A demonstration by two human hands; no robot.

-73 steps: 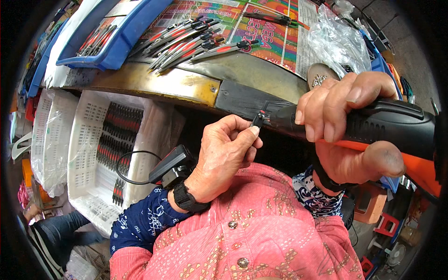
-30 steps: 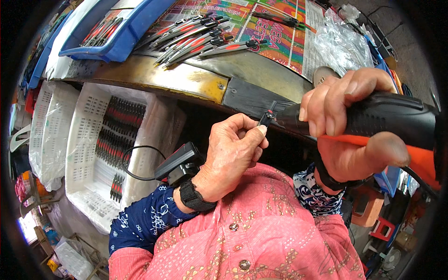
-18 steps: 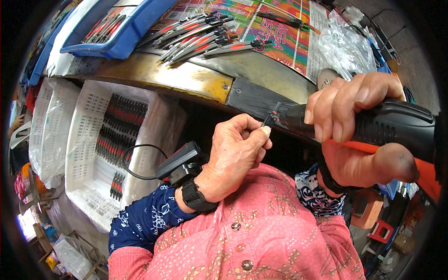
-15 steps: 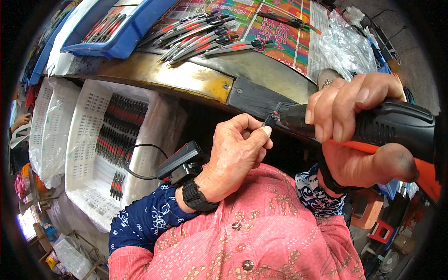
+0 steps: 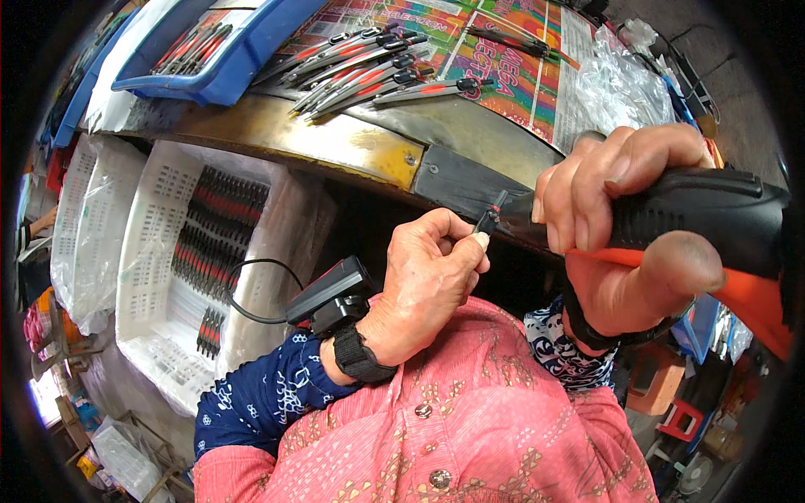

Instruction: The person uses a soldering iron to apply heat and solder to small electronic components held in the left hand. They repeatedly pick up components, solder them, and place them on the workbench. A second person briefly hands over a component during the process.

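I see a tray (image 5: 243, 63) at the left end of the bench (image 5: 319, 138), compasses (image 5: 194, 49) inside it. Right of it, near the bench's front edge, lies a pile (image 5: 360, 75) of more; farther right and back, a smaller bunch (image 5: 511, 38), then a plastic bag (image 5: 620, 84) toward the right end. Below the front edge, left, I have a crate (image 5: 151, 193) holding rows of parts (image 5: 210, 251), the left hand (image 5: 428, 268) to its right, the right hand (image 5: 591, 193) beyond
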